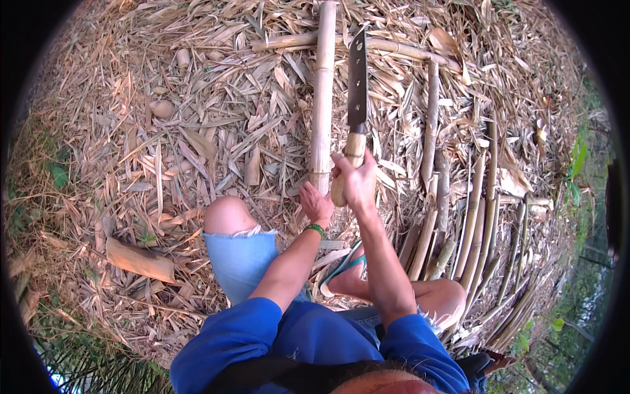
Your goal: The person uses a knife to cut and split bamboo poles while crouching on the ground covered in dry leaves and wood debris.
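A pale, straight bamboo pole lies lengthwise in front of me, its far part resting across a thinner bamboo piece. My left hand, with a green band at the wrist, is closed on the pole's near end. Just right of it, my right hand grips the light wooden handle of a big knife. Its broad dark blade has several holes and points away from me. The blade is beside the pole, with a gap between them. My right fingers partly cover the handle.
Dry bamboo leaves cover the ground. Several cut bamboo poles lie side by side on the right. A broad brown husk is at the left. My bent knee and sandalled foot are close to my hands.
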A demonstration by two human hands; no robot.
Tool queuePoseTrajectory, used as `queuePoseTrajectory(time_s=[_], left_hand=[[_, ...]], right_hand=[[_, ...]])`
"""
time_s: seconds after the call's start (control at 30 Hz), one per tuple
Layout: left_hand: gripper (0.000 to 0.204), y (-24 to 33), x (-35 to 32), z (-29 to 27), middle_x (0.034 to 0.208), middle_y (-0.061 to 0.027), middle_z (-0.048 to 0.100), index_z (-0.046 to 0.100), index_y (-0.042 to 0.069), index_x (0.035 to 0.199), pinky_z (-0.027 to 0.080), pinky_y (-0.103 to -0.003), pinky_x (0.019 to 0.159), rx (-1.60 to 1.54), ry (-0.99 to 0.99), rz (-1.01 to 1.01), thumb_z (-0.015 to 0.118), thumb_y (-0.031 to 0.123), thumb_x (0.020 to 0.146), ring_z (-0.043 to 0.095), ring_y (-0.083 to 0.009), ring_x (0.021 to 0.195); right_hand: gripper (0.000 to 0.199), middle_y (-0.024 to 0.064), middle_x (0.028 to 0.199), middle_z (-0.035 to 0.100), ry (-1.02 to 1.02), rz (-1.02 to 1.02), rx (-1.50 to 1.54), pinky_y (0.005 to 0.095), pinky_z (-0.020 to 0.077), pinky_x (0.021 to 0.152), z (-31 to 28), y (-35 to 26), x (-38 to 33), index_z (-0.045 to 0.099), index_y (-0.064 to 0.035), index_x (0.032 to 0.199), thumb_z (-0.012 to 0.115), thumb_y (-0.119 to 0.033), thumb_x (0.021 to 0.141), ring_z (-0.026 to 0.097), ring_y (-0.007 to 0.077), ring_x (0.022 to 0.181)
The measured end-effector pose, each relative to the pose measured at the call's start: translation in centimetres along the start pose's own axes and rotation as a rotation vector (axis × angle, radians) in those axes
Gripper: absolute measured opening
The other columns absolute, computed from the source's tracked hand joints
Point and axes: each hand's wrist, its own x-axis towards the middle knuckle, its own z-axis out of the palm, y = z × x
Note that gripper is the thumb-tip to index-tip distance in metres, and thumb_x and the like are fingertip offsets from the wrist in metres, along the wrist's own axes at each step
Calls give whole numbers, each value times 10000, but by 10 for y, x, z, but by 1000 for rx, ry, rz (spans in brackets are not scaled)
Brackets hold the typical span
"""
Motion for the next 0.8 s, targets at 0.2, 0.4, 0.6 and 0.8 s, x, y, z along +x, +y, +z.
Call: queuePoseTrajectory(time_s=[0.2, 0.4, 0.6, 0.8], left_hand=[[328, -36, 38, 37, 1051, -206, 537, 466, 22, 1026, 503, -462, 890, 171, -7, 156, 694, 198, 869, 581, -384, 1047], [422, -35, 45, 31, 1059, -204, 538, 474, 27, 1028, 486, -476, 904, 159, -74, 144, 749, 270, 819, 576, -375, 1032], [561, -19, 38, 14, 1075, -215, 542, 483, -6, 1038, 472, -481, 939, 106, -128, 95, 818, 335, 744, 565, -392, 1055], [569, -20, 38, 13, 1075, -216, 542, 488, -15, 1052, 467, -491, 945, 92, -112, 81, 817, 336, 749, 558, -393, 1083]], right_hand=[[321, 95, 727, 690, -15, -80, -112, 309, 517, 569, 30, 47, 11, 647, 43, 1025, 788, -174, 836, 637, 152, 601], [349, 137, 716, 681, -40, -9, -241, 327, 508, 497, 43, 62, 27, 642, 80, 1072, 735, -137, 815, 626, 182, 556], [336, 80, 672, 610, 91, -708, -239, 303, 452, 464, 10, -119, 102, 645, 58, 1007, 654, -221, 820, 553, 145, 541], [273, 132, 777, 690, 437, -1073, -116, 361, 506, 575, 10, -140, 113, 671, 11, 882, 699, -250, 806, 642, 210, 651]])
